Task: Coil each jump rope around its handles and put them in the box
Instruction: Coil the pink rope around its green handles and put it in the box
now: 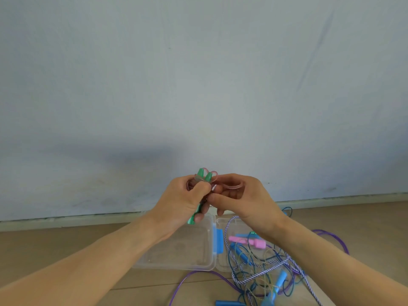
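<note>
Gripping a pair of green handles upright, the left hand curls its fingers tight around them while the right hand pinches a loop of pink rope just beside that grip. Below both hands, a clear plastic box lies open on the wooden floor, and to its right sprawls a tangle of ropes with blue and pink handles.
</note>
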